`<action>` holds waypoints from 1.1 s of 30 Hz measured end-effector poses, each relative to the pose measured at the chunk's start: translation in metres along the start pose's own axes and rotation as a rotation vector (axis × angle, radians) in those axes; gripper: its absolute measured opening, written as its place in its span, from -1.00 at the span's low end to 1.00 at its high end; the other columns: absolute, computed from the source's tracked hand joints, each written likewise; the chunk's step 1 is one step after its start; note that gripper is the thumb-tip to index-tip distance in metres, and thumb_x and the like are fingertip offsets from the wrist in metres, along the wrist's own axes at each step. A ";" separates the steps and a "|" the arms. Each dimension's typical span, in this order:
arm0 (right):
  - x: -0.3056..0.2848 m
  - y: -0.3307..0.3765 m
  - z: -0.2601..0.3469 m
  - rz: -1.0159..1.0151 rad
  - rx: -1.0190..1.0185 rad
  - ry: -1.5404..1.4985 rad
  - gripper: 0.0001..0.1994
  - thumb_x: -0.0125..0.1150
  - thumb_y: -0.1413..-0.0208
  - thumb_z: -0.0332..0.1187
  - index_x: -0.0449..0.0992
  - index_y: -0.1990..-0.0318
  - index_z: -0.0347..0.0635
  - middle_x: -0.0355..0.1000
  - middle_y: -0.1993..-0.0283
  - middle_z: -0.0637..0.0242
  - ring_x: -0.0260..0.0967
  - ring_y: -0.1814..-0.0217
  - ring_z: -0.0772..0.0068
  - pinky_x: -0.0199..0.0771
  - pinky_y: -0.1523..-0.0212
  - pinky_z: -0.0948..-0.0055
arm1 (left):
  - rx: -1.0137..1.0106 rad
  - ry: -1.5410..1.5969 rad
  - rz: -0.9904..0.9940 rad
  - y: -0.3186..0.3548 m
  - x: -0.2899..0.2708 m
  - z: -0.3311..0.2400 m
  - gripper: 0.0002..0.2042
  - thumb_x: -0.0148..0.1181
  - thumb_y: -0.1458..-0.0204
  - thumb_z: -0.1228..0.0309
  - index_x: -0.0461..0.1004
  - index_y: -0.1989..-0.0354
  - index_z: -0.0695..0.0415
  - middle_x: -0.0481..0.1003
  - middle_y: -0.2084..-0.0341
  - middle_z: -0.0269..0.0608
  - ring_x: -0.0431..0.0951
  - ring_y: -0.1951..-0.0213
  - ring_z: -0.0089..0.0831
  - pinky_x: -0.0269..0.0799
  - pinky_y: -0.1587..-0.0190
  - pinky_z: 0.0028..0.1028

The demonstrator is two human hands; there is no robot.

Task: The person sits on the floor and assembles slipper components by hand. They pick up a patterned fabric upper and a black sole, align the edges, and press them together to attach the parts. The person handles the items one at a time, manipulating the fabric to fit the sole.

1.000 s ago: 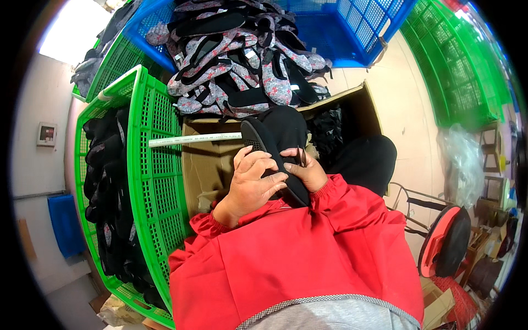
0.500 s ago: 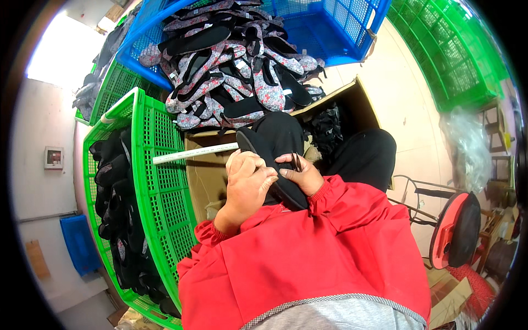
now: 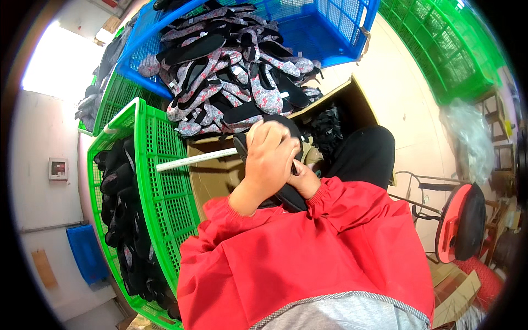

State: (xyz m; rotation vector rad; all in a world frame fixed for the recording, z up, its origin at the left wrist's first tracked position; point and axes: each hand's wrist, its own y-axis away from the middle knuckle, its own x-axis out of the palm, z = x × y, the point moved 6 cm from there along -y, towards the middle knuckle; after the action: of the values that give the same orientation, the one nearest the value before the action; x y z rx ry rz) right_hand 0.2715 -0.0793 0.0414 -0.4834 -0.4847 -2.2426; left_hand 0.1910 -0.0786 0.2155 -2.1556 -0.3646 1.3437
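Observation:
A black cloth shoe (image 3: 291, 199) lies lengthwise over my lap, mostly covered by my hands. My left hand (image 3: 270, 157) is curled closed above its middle, fingers slightly blurred; whatever is in them is hidden. My right hand (image 3: 305, 180) grips the shoe's right side, its fingertips partly behind my left hand. Just left of the shoe's far end, a white rod (image 3: 196, 159) slants across from the green crate.
Ahead, patterned slippers (image 3: 267, 91) are heaped against a blue crate (image 3: 352, 33). A cardboard box (image 3: 366, 104) holding black material is by my knees. Left stands a green crate (image 3: 165, 187) of black shoes (image 3: 124, 209). A red-edged round stool (image 3: 451, 223) lies right.
My left hand has moved right and slightly up across the shoe, now overlapping my right hand. My right hand stays on the shoe's side. The view has shifted slightly.

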 end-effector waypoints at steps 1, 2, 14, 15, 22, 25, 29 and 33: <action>0.002 0.001 0.001 0.010 0.027 -0.033 -0.65 0.25 -0.20 -0.46 0.42 -0.13 -0.27 0.45 -0.06 0.40 0.33 -0.13 0.58 0.30 -0.20 0.51 | -0.035 -0.016 0.034 -0.007 0.009 0.005 -0.90 0.23 0.14 0.45 0.53 0.40 0.08 0.41 0.32 -0.27 0.44 0.08 -0.23 0.23 -0.14 -0.08; 0.003 0.002 0.002 0.020 0.054 -0.066 -0.64 0.25 -0.21 -0.44 0.41 -0.14 -0.27 0.45 -0.07 0.41 0.32 -0.14 0.58 0.30 -0.20 0.51 | 0.004 -0.030 0.048 -0.011 0.020 0.010 -0.87 0.24 0.14 0.45 0.54 0.36 0.07 0.43 0.32 -0.27 0.44 0.08 -0.24 0.23 -0.13 -0.09; -0.004 0.006 -0.004 -0.013 0.082 -0.077 -0.76 0.27 -0.19 -0.44 0.48 0.01 -0.21 0.44 0.13 0.50 0.33 0.06 0.69 0.35 -0.04 0.60 | -0.165 -0.206 -0.082 -0.016 -0.014 0.028 -0.70 0.20 0.17 0.63 0.59 0.19 0.14 0.51 0.07 -0.08 0.46 -0.06 -0.10 0.31 -0.15 -0.25; -0.005 0.006 -0.004 -0.020 0.087 -0.060 -0.76 0.27 -0.19 -0.44 0.48 0.01 -0.22 0.44 0.13 0.50 0.32 0.07 0.69 0.35 -0.03 0.60 | -0.235 -0.251 -0.080 -0.009 -0.022 0.032 -0.67 0.22 0.12 0.61 0.56 0.10 0.15 0.47 0.01 -0.05 0.42 -0.10 -0.10 0.29 -0.17 -0.25; 0.014 0.013 0.008 0.062 0.021 0.020 -0.74 0.26 -0.19 -0.46 0.46 -0.02 -0.28 0.43 0.11 0.47 0.32 0.07 0.67 0.35 -0.02 0.60 | -1.164 1.034 -0.327 0.104 -0.005 0.096 -0.51 0.12 -0.24 0.42 0.18 -0.31 0.21 0.31 -0.08 -0.23 0.36 -0.08 -0.46 0.30 -0.16 -0.51; 0.020 0.015 0.007 0.093 0.036 0.067 -0.73 0.26 -0.18 -0.48 0.47 -0.02 -0.29 0.45 0.12 0.45 0.33 0.09 0.67 0.37 0.01 0.60 | -1.175 1.246 -0.415 0.110 0.000 0.090 -0.52 0.12 -0.24 0.42 0.18 -0.31 0.18 0.34 0.01 -0.28 0.39 -0.01 -0.50 0.35 -0.11 -0.51; 0.027 0.017 0.005 0.120 0.034 0.136 -0.74 0.28 -0.17 -0.47 0.50 0.00 -0.29 0.48 0.14 0.45 0.34 0.13 0.70 0.38 0.05 0.61 | -1.218 1.261 -0.483 0.102 -0.002 0.076 -0.48 0.16 -0.20 0.47 0.17 -0.32 0.10 0.37 0.07 -0.29 0.43 0.04 -0.49 0.43 -0.02 -0.47; 0.026 0.018 0.019 0.081 -0.004 0.094 -0.78 0.25 -0.18 -0.49 0.51 0.03 -0.28 0.50 0.15 0.40 0.39 0.13 0.65 0.40 0.08 0.60 | -1.149 1.274 -0.563 0.103 -0.004 0.078 -0.50 0.14 -0.17 0.53 0.19 -0.29 0.15 0.46 0.18 -0.21 0.54 0.16 -0.39 0.55 0.08 -0.36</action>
State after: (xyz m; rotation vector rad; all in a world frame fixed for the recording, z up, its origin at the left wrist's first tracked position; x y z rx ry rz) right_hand 0.2721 -0.0975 0.0736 -0.3907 -0.4053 -2.1781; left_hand 0.1132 -0.1386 0.1313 -2.8326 -1.2005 -0.8731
